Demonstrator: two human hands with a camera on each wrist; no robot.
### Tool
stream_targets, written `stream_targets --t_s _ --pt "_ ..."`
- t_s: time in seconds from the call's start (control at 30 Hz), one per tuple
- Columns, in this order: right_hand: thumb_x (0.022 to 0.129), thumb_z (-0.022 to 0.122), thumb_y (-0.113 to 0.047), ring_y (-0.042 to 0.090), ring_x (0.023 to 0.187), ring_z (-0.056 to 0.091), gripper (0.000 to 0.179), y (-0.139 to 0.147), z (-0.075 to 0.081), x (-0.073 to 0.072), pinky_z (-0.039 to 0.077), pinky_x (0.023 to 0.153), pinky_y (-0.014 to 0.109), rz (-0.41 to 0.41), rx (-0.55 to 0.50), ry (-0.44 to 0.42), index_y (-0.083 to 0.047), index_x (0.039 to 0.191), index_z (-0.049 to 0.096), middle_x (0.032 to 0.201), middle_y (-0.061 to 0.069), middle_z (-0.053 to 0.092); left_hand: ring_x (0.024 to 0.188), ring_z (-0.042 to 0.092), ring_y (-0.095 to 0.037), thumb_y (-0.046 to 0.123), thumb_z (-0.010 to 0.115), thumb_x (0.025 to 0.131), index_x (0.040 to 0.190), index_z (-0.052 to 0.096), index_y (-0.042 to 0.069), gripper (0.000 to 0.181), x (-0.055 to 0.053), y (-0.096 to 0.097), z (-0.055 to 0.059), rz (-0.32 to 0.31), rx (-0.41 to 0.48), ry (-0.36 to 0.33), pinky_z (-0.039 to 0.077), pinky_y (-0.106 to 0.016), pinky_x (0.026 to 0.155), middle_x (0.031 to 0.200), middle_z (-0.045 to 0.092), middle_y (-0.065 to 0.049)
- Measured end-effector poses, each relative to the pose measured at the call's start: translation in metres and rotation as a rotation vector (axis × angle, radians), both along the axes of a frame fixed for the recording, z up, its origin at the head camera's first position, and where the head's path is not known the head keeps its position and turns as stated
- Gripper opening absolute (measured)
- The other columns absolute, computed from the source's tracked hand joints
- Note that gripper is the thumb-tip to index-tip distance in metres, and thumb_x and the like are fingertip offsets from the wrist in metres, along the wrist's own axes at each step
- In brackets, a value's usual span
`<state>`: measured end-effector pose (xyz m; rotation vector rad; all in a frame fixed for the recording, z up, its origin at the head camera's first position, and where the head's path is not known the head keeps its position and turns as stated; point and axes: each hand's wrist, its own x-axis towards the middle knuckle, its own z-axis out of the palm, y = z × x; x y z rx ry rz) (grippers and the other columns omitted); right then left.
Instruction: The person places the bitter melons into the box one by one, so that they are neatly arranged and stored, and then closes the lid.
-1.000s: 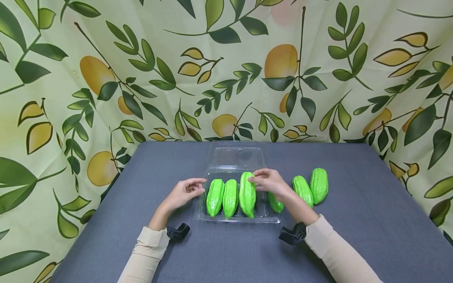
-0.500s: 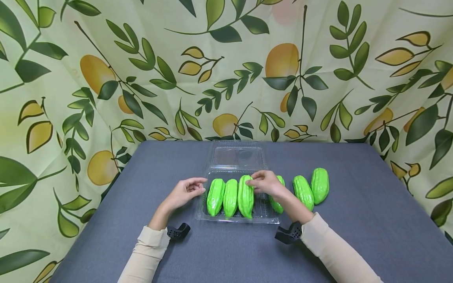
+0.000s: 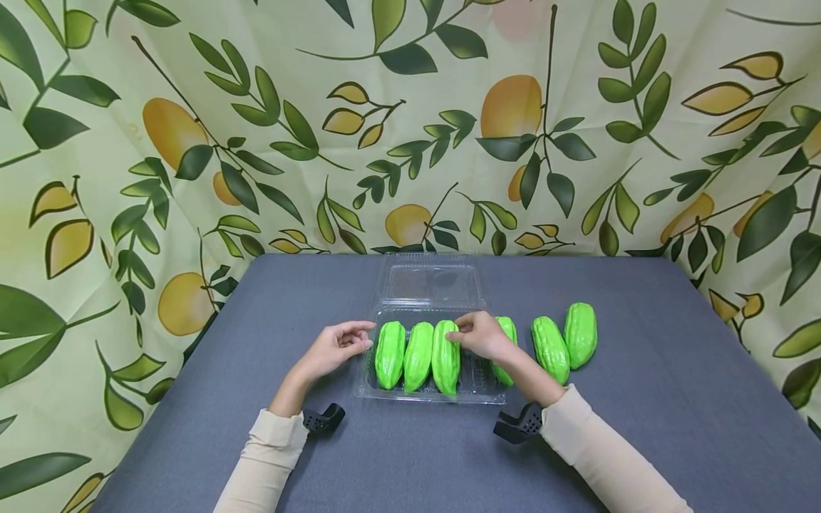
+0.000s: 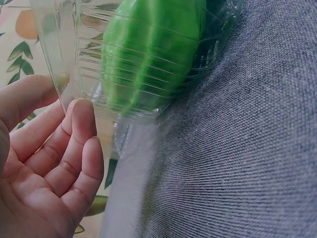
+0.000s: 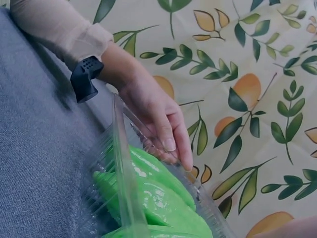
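A clear plastic clamshell box [image 3: 477,388] sits on the table with its lid [image 3: 432,285] folded back. Inside, side by side, lie three glossy green bitter melons, the left [image 3: 389,360], middle [image 3: 419,360] and right [image 3: 445,367]. My right hand [image 3: 484,333] pinches the upper end of the right one with thumb and fingers. At the opposite side, my left hand [image 3: 336,349] holds the box's rim. In the left wrist view, the left hand [image 4: 59,163] has its lower fingers curled under the clear flange, and a melon [image 4: 148,54] shows through the wall.
Another bitter melon [image 3: 504,349], partly hidden by the right forearm, overlaps the box's right edge in the head view. Farther right, two more melons lie on the table, a near one [image 3: 550,350] and a far one [image 3: 580,335]. A leaf-printed cloth [image 3: 410,142] hangs behind the table [image 3: 410,456].
My right hand has shifted slightly left and down with its melon, which now lies closer to the middle one. The middle melon leans a little more. My left hand stays at the rim.
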<state>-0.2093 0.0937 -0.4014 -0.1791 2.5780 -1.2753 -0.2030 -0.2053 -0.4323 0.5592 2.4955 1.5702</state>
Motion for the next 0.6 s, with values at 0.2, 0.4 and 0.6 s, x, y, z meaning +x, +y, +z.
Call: stream_targets --t_s 0.2,0.4,0.6 --pt "0.086 0.068 -0.012 0.028 0.09 0.065 0.039 0.0 -0.001 0.003 0.054 0.074 0.033 0.0 0.036 0.067 0.011 0.117 0.062 0.1 0.022 0.068 0.076 0.057 0.002 0.007 0.063 0.092 0.125 0.057 -0.009 0.037 -0.001 0.001 0.0 -0.003 -0.001 -0.009 0.049 -0.016 0.069 0.094 0.063 -0.023" --pt "0.088 0.066 -0.012 0.031 0.093 0.067 0.037 0.004 0.002 0.009 0.056 0.076 0.034 -0.008 0.01 0.071 0.009 0.118 0.062 0.102 0.023 0.069 0.076 0.057 0.002 0.007 0.063 0.092 0.125 0.057 -0.008 0.037 0.0 0.0 0.002 -0.001 -0.006 -0.019 0.049 -0.017 0.069 0.095 0.063 -0.025" --pt "0.09 0.064 -0.011 0.032 0.095 0.066 0.034 0.008 0.005 0.014 0.056 0.079 0.035 -0.025 -0.048 0.079 0.009 0.117 0.062 0.105 0.024 0.068 0.076 0.057 0.002 0.007 0.063 0.092 0.125 0.057 -0.008 0.038 0.0 0.0 0.001 0.005 -0.011 -0.013 0.051 -0.019 0.07 0.094 0.064 -0.021"
